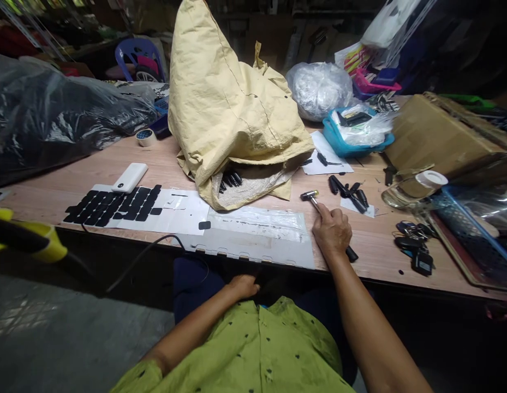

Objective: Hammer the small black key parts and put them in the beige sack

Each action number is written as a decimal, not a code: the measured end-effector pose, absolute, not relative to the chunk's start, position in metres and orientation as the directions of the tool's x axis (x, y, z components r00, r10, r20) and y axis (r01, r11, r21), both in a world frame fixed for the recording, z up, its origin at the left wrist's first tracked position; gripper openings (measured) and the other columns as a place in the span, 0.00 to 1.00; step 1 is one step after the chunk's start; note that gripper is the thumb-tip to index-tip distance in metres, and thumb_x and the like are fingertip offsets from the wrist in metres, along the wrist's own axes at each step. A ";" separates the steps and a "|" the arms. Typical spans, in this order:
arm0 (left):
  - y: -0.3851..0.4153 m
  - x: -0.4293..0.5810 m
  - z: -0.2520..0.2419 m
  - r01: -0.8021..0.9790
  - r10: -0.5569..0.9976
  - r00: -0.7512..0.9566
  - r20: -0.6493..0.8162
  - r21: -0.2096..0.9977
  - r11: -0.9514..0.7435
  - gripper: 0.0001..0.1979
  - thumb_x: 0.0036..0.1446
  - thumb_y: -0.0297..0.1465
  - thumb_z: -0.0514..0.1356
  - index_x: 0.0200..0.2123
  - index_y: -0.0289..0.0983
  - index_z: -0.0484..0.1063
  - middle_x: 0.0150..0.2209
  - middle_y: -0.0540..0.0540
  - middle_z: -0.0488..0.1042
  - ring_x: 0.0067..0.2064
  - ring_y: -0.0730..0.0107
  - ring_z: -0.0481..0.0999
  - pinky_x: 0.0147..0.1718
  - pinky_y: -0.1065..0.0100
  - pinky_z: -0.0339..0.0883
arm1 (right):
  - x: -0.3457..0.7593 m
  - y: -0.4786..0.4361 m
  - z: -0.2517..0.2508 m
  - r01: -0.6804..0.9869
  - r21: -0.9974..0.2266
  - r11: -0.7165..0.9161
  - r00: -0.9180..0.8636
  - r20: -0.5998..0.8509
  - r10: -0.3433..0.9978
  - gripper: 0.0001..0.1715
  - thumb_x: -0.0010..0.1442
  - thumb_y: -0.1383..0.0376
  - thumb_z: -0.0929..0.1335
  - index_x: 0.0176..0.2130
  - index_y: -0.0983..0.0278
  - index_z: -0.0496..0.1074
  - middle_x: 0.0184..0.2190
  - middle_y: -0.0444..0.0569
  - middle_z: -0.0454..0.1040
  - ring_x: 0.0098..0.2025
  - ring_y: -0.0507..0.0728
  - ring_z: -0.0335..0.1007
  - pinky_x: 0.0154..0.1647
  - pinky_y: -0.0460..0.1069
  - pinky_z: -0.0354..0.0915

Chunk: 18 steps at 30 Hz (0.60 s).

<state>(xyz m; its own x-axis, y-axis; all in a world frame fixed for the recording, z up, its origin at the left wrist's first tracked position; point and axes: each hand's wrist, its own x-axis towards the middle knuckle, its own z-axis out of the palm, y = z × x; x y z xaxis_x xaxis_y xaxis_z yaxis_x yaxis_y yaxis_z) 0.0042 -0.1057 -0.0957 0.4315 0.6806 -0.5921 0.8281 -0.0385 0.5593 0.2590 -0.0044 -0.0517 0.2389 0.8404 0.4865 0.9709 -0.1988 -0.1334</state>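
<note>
My right hand [333, 232] rests on the table, closed round a small hammer [309, 195]. The hammer's head has a pale yellow face, and its black handle end sticks out below my palm. A white sheet with clear film [261, 229] lies just left of this hand. Low over my lap, in front of the table edge, is my left hand [244, 286]; its fingers are mostly hidden in shade. Several black rounded pieces [349, 191] lie beyond my right hand. More black pieces [232, 179] show in the mouth of a large beige sack [237, 109].
Flat black pads [114, 204] lie in rows on white paper at left, beside a white power bank [130, 177] and a tape roll [145, 137]. At right are keys [417, 245], a clear jar [412, 188], a blue basket [339, 143] and a cardboard box [437, 131].
</note>
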 end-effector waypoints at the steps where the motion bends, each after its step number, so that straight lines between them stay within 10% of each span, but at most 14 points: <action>1: -0.107 0.004 -0.084 0.804 0.640 0.494 -0.589 0.590 -0.078 0.24 0.56 0.33 0.63 0.56 0.42 0.76 0.49 0.43 0.82 0.50 0.55 0.80 0.46 0.65 0.73 | 0.259 -0.004 -0.052 0.972 -0.129 -0.199 0.237 0.487 0.840 0.20 0.63 0.68 0.65 0.51 0.59 0.79 0.32 0.50 0.63 0.32 0.55 0.50 0.32 0.50 0.41; 7: -0.056 0.004 0.007 0.433 0.635 0.713 -0.298 0.899 -0.064 0.19 0.57 0.45 0.65 0.44 0.36 0.81 0.34 0.46 0.81 0.35 0.67 0.79 0.35 0.70 0.69 | 0.258 -0.005 -0.053 0.976 -0.099 -0.196 0.219 0.501 0.837 0.20 0.63 0.68 0.64 0.52 0.60 0.79 0.31 0.49 0.62 0.33 0.55 0.50 0.32 0.50 0.40; 10: 0.011 0.002 0.031 0.500 0.954 0.233 -0.187 0.865 0.048 0.17 0.62 0.43 0.60 0.42 0.36 0.80 0.36 0.45 0.81 0.36 0.64 0.79 0.35 0.67 0.70 | 0.256 -0.005 -0.051 0.976 -0.100 -0.195 0.219 0.499 0.838 0.20 0.63 0.69 0.64 0.51 0.59 0.79 0.32 0.49 0.63 0.33 0.55 0.50 0.31 0.50 0.40; 13: 0.074 -0.004 0.032 0.649 0.951 -0.306 -0.046 0.720 0.244 0.11 0.63 0.36 0.59 0.38 0.35 0.78 0.41 0.40 0.82 0.44 0.59 0.80 0.43 0.65 0.70 | 0.254 -0.006 -0.049 0.975 -0.111 -0.194 0.224 0.491 0.842 0.20 0.63 0.69 0.65 0.51 0.60 0.78 0.32 0.50 0.63 0.34 0.56 0.51 0.32 0.50 0.42; 18: 0.118 -0.007 0.018 0.707 0.887 -0.461 -0.025 0.593 0.385 0.10 0.62 0.33 0.60 0.42 0.34 0.76 0.47 0.34 0.80 0.51 0.52 0.78 0.48 0.61 0.69 | 0.250 -0.008 -0.046 0.973 -0.131 -0.192 0.231 0.467 0.853 0.20 0.63 0.69 0.64 0.51 0.59 0.78 0.33 0.51 0.65 0.35 0.57 0.54 0.32 0.50 0.45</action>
<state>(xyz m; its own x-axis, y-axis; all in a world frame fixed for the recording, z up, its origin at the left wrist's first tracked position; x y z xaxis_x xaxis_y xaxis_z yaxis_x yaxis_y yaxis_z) -0.0073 0.1180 0.0181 -0.4612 0.8869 -0.0250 0.7074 0.3846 0.5931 0.2498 -0.0076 -0.0456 0.2313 0.8533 0.4672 0.9726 -0.1917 -0.1314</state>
